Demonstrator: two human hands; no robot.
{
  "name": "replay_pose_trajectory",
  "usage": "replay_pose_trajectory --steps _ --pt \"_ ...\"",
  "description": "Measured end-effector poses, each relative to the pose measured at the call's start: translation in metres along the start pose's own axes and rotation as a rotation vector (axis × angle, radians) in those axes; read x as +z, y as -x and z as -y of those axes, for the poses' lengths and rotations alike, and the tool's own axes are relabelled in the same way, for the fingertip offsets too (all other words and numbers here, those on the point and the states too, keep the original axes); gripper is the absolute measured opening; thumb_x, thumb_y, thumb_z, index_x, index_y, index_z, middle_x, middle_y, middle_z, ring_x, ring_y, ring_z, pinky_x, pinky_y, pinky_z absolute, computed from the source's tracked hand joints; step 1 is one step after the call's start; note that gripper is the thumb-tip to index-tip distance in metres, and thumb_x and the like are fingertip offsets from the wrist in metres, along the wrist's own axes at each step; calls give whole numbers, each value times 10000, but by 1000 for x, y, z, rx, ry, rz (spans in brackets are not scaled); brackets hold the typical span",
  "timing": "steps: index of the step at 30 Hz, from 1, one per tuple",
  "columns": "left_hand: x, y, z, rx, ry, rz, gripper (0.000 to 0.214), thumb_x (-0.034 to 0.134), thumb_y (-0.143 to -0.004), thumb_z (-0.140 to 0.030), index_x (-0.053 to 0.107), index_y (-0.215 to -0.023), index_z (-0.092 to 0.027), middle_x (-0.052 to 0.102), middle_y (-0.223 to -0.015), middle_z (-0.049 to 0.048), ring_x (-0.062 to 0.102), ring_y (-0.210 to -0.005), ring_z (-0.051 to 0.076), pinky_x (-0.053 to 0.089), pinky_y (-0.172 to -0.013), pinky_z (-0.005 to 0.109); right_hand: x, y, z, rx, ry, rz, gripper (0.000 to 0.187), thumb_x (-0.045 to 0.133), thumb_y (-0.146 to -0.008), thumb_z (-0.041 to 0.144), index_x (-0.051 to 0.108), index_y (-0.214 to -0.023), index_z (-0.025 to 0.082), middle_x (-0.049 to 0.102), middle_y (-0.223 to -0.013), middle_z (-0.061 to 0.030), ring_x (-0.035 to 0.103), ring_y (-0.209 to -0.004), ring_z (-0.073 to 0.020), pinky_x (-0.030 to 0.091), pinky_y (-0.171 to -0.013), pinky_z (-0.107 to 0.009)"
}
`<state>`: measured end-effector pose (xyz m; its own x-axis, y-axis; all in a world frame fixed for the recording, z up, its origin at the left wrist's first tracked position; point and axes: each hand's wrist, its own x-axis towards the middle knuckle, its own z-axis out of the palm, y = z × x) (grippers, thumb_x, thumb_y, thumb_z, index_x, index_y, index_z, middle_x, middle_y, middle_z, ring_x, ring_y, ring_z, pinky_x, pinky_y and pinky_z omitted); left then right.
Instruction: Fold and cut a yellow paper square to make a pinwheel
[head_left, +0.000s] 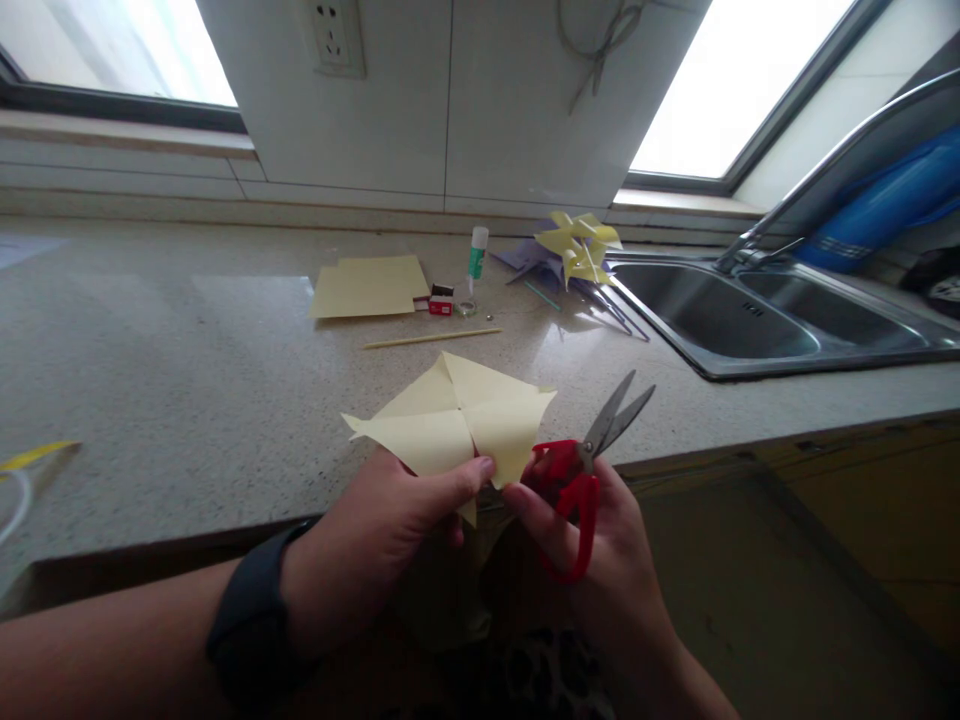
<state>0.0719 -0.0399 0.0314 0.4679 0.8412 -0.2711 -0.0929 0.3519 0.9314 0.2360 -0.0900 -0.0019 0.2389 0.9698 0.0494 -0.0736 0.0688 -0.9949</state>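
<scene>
A pale yellow sheet of paper [420, 430], slit from its corners toward the middle, is held above the front edge of the counter. My left hand [405, 510] grips it from below, thumb on top beside the lower slit. In my right hand [600, 540] are red-handled scissors [589, 455], their blades parted and pointing up and away to the right. The right thumb and fingertips also touch the paper's lower right corner. Whether they pinch it firmly is hard to see. A dark band circles my left wrist.
Behind the paper lie a wooden stick [431, 339], a stack of yellow paper [367, 288], a small red box [441, 300] and a glue stick [478, 253]. Yellow and purple pinwheels [577, 245] rest by the steel sink [720, 375]. Yellow tape [37, 457] is at far left.
</scene>
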Motion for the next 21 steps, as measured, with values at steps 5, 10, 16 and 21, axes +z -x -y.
replay_pose_trajectory --steps 5,10,16,21 --pt "0 0 1 15 -27 19 350 700 -882 -344 700 -1213 -232 712 -1190 63 643 -836 178 467 -595 251 -1 1 -2 32 -33 15 261 832 -773 340 659 -937 234 710 -842 -1 691 -761 -173 572 -696 -278" --pt "-1 -1 3 41 -59 23 325 703 -881 -357 719 -1178 -225 702 -1215 61 641 -837 184 480 -623 274 0 -1 -2 49 -95 43 236 830 -792 309 661 -942 241 682 -842 21 668 -770 -142 549 -728 -252" --pt "-1 0 3 48 -28 44 319 707 -888 -338 717 -1193 -244 689 -1269 53 661 -974 220 523 -765 314 2 -3 -2 75 -141 75 232 819 -807 306 659 -960 237 667 -856 19 645 -766 -137 546 -748 -270" --pt "-3 1 5 17 -13 11 400 765 -851 -354 701 -1227 -235 750 -1143 59 690 -968 226 531 -872 341 1 -3 -3 68 -154 91 258 839 -765 233 647 -937 231 657 -856 15 624 -767 -145 538 -744 -280"
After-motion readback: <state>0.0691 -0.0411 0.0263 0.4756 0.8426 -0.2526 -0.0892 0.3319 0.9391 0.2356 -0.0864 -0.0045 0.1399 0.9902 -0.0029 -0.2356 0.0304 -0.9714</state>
